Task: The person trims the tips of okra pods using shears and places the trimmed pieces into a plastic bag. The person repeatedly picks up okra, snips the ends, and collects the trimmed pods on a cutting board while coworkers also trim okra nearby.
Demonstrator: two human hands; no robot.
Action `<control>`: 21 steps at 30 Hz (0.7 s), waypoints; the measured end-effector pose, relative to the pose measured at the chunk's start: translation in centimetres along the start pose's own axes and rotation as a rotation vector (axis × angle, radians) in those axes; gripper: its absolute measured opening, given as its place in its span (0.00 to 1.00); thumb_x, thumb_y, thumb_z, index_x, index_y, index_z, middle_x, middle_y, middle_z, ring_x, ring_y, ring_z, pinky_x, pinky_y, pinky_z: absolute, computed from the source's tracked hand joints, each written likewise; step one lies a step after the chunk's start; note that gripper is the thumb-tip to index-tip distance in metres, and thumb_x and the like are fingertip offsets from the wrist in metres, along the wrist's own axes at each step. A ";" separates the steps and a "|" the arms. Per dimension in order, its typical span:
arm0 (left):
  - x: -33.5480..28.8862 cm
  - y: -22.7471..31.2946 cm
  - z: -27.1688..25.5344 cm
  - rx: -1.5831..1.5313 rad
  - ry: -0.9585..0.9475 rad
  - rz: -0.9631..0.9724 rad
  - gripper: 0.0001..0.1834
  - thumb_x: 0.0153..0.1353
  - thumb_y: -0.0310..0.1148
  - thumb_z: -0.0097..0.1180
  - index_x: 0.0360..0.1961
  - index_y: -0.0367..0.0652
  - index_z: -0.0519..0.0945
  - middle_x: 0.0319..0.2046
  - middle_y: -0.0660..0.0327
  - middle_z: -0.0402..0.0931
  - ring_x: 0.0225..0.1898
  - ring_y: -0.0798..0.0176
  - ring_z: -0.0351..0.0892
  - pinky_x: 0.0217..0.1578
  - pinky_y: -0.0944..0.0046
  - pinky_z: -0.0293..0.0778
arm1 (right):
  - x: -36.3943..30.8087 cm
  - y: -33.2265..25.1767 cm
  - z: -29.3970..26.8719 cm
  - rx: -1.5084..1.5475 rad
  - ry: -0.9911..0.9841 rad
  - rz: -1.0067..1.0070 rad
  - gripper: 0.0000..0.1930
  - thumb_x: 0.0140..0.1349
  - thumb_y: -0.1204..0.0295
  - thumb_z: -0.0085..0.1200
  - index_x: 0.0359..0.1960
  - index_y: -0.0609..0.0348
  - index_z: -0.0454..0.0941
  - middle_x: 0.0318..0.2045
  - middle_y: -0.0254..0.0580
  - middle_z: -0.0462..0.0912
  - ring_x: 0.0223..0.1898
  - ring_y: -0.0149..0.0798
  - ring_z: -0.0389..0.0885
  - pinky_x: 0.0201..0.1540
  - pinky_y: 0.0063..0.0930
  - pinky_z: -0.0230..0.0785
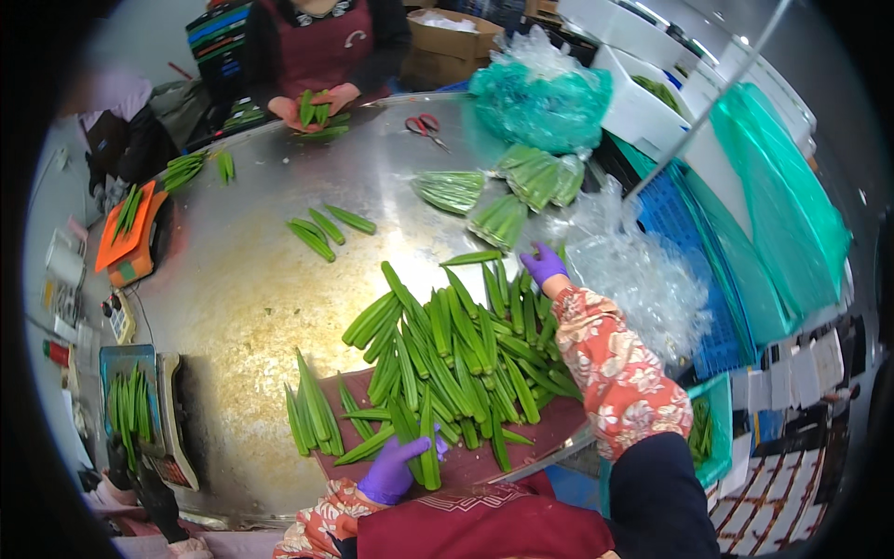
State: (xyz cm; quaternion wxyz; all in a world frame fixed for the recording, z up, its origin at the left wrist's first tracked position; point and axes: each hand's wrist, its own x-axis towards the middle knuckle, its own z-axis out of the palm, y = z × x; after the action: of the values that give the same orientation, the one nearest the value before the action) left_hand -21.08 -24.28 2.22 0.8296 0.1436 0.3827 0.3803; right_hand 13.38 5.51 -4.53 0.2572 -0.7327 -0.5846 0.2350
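A stainless-steel worktable (214, 270) (its top catching bright, yellowish reflections) stands near a pale grey wall (144, 39).

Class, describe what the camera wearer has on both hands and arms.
The left hand and right hand wear close-fitting purple gloves. Behind the gloves come reddish-orange fabric sleeves with cream flowers; on the right, a dark navy sleeve shows nearer the shoulder.

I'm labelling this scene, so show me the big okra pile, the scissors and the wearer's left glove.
Okra pile (456, 347): head view, middle of the heap.
Scissors (428, 133): head view, where handles meet blades.
Left glove (387, 473): head view, back of the hand.
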 end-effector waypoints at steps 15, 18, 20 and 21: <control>1.6 0.5 -1.0 -0.166 0.070 0.021 0.21 0.54 0.32 0.55 0.48 0.35 0.69 0.34 0.54 0.74 0.36 0.59 0.74 0.41 0.60 0.70 | 8.8 -1.9 1.6 1.338 -0.738 0.812 0.12 0.52 0.64 0.54 0.24 0.55 0.64 0.16 0.32 0.65 0.18 0.32 0.64 0.22 0.24 0.60; 2.0 0.2 -1.0 -0.160 0.024 -0.011 0.22 0.54 0.33 0.55 0.49 0.35 0.68 0.34 0.55 0.73 0.36 0.60 0.73 0.41 0.59 0.69 | 7.0 -3.3 1.8 1.247 -0.666 0.827 0.20 0.51 0.59 0.55 0.37 0.58 0.63 0.29 0.39 0.69 0.28 0.38 0.68 0.31 0.33 0.63; 1.9 0.8 -0.7 -0.194 0.014 -0.054 0.23 0.54 0.33 0.55 0.50 0.36 0.68 0.35 0.55 0.72 0.36 0.60 0.72 0.41 0.60 0.69 | 5.9 -5.7 2.4 1.137 -0.501 0.875 0.30 0.51 0.53 0.55 0.50 0.60 0.62 0.41 0.47 0.72 0.38 0.45 0.74 0.40 0.43 0.66; 1.7 0.7 -0.7 -0.201 0.005 -0.052 0.22 0.55 0.33 0.55 0.50 0.36 0.68 0.35 0.55 0.72 0.37 0.61 0.72 0.41 0.60 0.69 | 6.4 -6.1 3.4 1.195 -0.478 0.869 0.45 0.47 0.46 0.57 0.60 0.62 0.52 0.51 0.54 0.68 0.46 0.50 0.72 0.43 0.46 0.65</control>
State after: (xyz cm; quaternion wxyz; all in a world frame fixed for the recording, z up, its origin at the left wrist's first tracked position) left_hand -21.29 -22.61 1.21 0.8486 0.0486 0.3480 0.3956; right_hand 8.01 13.24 -3.36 0.3601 -0.5627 -0.0586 0.7418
